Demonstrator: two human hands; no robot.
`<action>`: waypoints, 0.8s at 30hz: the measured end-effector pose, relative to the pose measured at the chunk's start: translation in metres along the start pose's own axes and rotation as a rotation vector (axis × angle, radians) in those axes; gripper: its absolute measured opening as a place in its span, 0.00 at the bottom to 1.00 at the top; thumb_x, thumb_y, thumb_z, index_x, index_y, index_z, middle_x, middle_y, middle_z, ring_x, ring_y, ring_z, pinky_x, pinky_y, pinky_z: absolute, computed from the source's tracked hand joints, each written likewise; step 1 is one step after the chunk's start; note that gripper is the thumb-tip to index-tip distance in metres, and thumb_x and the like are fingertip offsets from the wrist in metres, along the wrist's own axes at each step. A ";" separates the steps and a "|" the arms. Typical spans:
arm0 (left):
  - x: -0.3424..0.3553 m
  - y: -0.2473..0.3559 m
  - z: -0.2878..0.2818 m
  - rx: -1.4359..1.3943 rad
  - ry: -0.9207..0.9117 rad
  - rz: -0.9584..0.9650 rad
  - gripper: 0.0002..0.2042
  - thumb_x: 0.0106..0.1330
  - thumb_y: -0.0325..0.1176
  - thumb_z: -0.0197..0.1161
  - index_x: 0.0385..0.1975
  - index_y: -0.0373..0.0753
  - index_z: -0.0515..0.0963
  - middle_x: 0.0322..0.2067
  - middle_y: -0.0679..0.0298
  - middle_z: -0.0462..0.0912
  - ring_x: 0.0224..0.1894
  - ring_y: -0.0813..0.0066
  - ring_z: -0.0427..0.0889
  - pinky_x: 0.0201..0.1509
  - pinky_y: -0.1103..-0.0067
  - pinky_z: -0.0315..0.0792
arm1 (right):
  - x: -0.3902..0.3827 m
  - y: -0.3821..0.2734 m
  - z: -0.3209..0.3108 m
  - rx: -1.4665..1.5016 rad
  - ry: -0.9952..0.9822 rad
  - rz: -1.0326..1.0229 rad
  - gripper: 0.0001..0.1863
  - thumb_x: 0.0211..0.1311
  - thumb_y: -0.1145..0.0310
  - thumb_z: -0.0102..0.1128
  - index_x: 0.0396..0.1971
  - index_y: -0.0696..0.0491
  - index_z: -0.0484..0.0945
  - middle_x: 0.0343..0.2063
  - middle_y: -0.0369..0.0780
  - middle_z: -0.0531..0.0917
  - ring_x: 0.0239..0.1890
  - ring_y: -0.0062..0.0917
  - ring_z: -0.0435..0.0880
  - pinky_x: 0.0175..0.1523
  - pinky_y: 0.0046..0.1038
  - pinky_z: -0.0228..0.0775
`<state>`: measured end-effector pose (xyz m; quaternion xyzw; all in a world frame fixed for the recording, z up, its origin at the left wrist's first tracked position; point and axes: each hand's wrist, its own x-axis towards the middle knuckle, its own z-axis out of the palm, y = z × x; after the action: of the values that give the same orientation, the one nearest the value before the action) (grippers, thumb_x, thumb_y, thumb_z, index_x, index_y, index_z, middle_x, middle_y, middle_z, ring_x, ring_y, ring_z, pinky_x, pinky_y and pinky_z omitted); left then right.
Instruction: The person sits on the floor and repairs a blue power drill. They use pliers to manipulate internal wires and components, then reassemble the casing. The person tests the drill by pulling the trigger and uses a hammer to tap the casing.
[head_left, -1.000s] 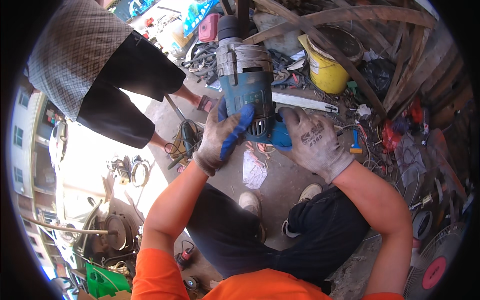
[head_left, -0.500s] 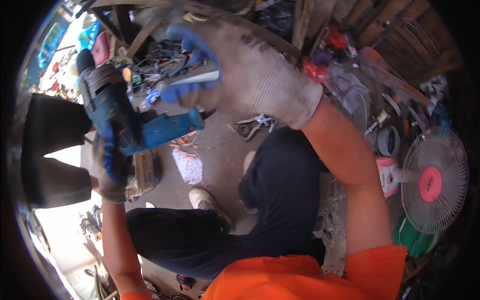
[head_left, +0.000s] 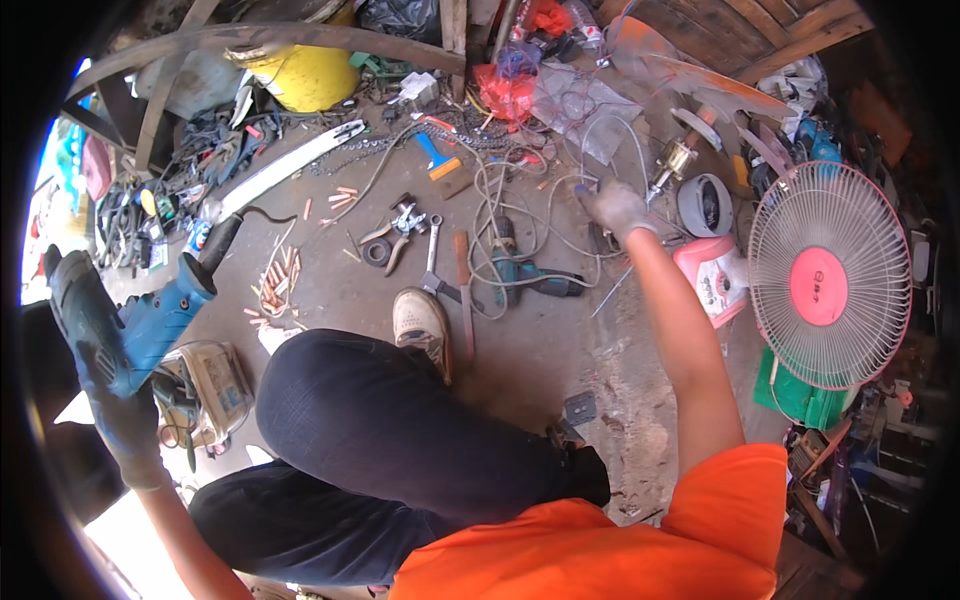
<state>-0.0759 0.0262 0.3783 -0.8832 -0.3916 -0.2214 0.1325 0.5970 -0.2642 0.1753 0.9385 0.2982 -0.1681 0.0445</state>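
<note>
My left hand (head_left: pixel 128 430), in a grey glove with blue palm coating, is closed around the body of a blue corded power drill (head_left: pixel 145 335) at the far left. Its handle points up and right, and a black cord (head_left: pixel 228 240) leaves the handle's end. My right hand (head_left: pixel 615 208), gloved alike, reaches down on the right among grey looped cables (head_left: pixel 540 225). Its fingers point away and are mostly hidden, so any hold there is unclear. Close to it are a brass-coloured metal fitting (head_left: pixel 675 160), a grey ring (head_left: pixel 705 205) and a thin rod (head_left: pixel 612 292).
A teal cordless drill (head_left: pixel 520 275), wrench (head_left: pixel 432 250), file (head_left: pixel 464 280), pliers (head_left: pixel 398 250), scraper (head_left: pixel 436 158) and chainsaw bar (head_left: pixel 290 165) lie on the floor. A pink fan (head_left: pixel 830 275) and green case (head_left: pixel 800 395) stand right. A yellow bucket (head_left: pixel 305 78) stands behind.
My right hand has moved from beside the drill to the cables on the right. My left hand keeps the drill, now farther left and turned. The view has swung right.
</note>
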 end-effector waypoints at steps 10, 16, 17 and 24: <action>0.020 0.048 -0.017 -1.731 0.022 -1.094 0.31 0.71 0.23 0.57 0.75 0.38 0.58 0.65 0.55 0.74 0.66 0.65 0.75 0.69 0.67 0.70 | 0.094 0.028 0.099 -0.395 -0.165 0.088 0.20 0.72 0.67 0.50 0.58 0.52 0.82 0.61 0.48 0.80 0.64 0.41 0.80 0.64 0.44 0.75; -0.006 0.064 0.006 -1.501 -0.050 -0.813 0.43 0.59 0.16 0.68 0.75 0.30 0.52 0.64 0.46 0.73 0.65 0.55 0.76 0.66 0.69 0.74 | 0.093 0.023 0.038 -0.314 -0.195 0.134 0.24 0.67 0.59 0.56 0.59 0.53 0.82 0.62 0.49 0.79 0.64 0.41 0.79 0.67 0.42 0.73; -0.013 0.062 0.020 -1.249 -0.151 -0.617 0.43 0.61 0.15 0.67 0.75 0.31 0.51 0.64 0.46 0.73 0.65 0.55 0.77 0.66 0.68 0.73 | 0.107 0.040 0.040 -0.306 -0.177 0.110 0.25 0.64 0.56 0.60 0.58 0.53 0.82 0.61 0.50 0.80 0.63 0.42 0.80 0.66 0.41 0.73; -0.054 0.032 0.135 -0.845 -0.294 -0.349 0.19 0.72 0.26 0.60 0.62 0.39 0.74 0.46 0.56 0.85 0.44 0.63 0.88 0.46 0.69 0.82 | 0.070 0.024 -0.007 -0.387 -0.201 0.029 0.30 0.53 0.51 0.71 0.51 0.58 0.84 0.53 0.54 0.84 0.57 0.45 0.84 0.62 0.41 0.76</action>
<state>-0.0449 0.0257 0.2323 -0.8028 -0.4244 -0.2527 -0.3339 0.6666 -0.2447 0.1579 0.8952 0.3052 -0.2001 0.2556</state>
